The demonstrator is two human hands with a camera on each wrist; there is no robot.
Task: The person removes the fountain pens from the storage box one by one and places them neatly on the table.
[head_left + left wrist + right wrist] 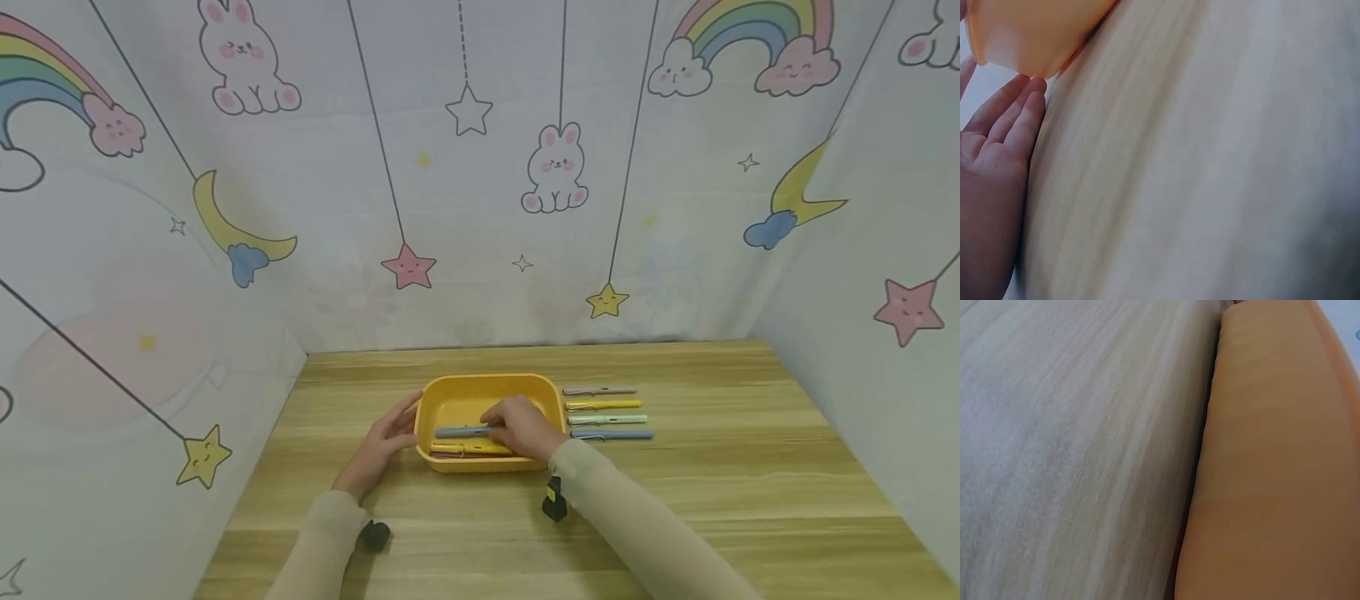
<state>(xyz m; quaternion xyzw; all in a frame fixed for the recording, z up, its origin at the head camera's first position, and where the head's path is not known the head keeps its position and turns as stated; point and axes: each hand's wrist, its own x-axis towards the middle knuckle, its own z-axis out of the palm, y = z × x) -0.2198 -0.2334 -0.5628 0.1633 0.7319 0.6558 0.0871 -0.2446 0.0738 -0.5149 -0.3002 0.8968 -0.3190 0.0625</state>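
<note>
A yellow plastic tray [489,465] stands on the table in the head view. My left hand [378,446] rests against its left end with fingers extended; in the left wrist view the fingertips of that hand [1000,134] touch the outer wall [1029,37]. My right hand [521,427] reaches inside over the right front of the tray and pinches the right end of a blue pen [459,432], which lies crosswise. In front of it lie a yellow pen [468,448] and a dark reddish pen [457,456], partly hidden. The right wrist view shows only the tray's front wall [1272,456] and tabletop.
Right of the tray, several capped pens lie in a column of parallel rows: greyish pink [600,390], yellow [603,405], mint green [607,420] and blue [612,435]. The wooden table [465,542] meets printed cloth walls [487,317] at the back and sides.
</note>
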